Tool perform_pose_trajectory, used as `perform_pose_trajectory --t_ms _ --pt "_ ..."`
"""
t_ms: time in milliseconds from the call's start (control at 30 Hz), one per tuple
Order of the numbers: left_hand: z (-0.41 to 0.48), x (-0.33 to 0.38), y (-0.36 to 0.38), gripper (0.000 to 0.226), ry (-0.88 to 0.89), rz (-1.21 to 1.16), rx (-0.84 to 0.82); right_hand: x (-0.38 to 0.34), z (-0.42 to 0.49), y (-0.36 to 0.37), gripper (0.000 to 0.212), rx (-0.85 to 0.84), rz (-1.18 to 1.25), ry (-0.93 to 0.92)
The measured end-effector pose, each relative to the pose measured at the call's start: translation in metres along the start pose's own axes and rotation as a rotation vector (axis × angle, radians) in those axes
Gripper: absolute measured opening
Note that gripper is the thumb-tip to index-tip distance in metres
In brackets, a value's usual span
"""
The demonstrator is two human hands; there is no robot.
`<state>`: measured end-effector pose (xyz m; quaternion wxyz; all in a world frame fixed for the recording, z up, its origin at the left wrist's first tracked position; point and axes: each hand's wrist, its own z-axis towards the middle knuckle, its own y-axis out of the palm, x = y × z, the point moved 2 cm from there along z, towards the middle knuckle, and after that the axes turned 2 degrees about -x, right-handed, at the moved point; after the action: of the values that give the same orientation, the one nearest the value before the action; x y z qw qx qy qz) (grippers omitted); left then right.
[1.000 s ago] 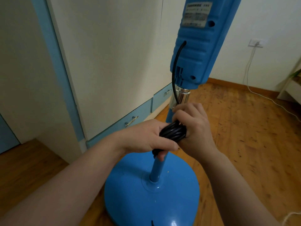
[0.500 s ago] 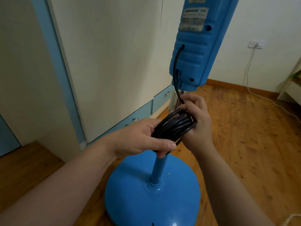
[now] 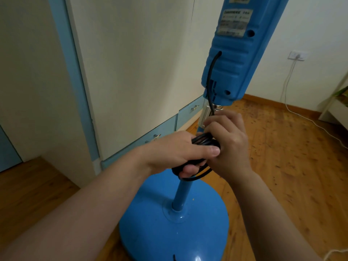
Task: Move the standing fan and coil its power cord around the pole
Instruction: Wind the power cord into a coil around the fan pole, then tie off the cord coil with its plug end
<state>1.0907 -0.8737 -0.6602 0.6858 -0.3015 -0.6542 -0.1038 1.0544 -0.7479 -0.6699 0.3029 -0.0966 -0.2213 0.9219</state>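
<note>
Black cord (image 3: 204, 141) bunched at the pole (image 3: 182, 194), my left hand (image 3: 175, 153) and right hand (image 3: 229, 144) both squeezing it. Next I'd tuck the loose end.

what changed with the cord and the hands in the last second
The coiled black power cord, which fanned out loosely half a second ago, is squeezed tight again between the left hand and the right hand, and a couple of loops now sag below the left hand. Both hands kept their grip by the blue metal pole. The round blue fan base and blue plastic housing stayed put.
</note>
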Motion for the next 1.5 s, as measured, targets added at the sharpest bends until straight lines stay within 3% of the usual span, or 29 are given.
perform_pose_trajectory --t_ms 67,200,333,433,767,1100,1267,1400,1500 --pt "-0.004 -0.002 0.001 0.039 0.053 -0.008 -0.040 0.001 -0.004 -0.002 0.018 0.015 0.041 0.016" --pt "-0.007 -0.006 0.002 0.041 0.107 -0.025 -0.059 0.008 -0.011 -0.005 0.046 -0.074 0.189 0.095" --pt "-0.005 -0.013 0.003 0.042 0.114 0.014 -0.043 0.011 -0.014 -0.007 0.051 -0.233 0.266 0.137" --pt "-0.006 -0.016 0.001 0.031 0.081 -0.059 -0.048 0.009 -0.014 -0.009 0.053 -0.299 0.248 0.133" --pt "0.005 -0.036 0.022 0.029 0.129 -0.045 0.155 0.011 -0.046 -0.003 0.073 -0.138 0.252 0.295" --pt "0.033 -0.060 0.059 0.041 0.166 -0.002 0.575 0.023 -0.111 0.003 0.055 -0.148 0.237 0.687" --pt "0.042 -0.065 0.064 0.036 0.130 -0.044 0.699 0.022 -0.153 0.017 0.020 -0.225 0.249 0.808" --pt "0.049 -0.064 0.069 0.034 0.132 -0.092 0.715 0.022 -0.195 0.026 0.008 -0.385 0.240 0.885" --pt "0.053 -0.063 0.073 0.033 0.138 -0.126 0.720 0.021 -0.238 0.032 0.008 -0.618 0.200 0.922"
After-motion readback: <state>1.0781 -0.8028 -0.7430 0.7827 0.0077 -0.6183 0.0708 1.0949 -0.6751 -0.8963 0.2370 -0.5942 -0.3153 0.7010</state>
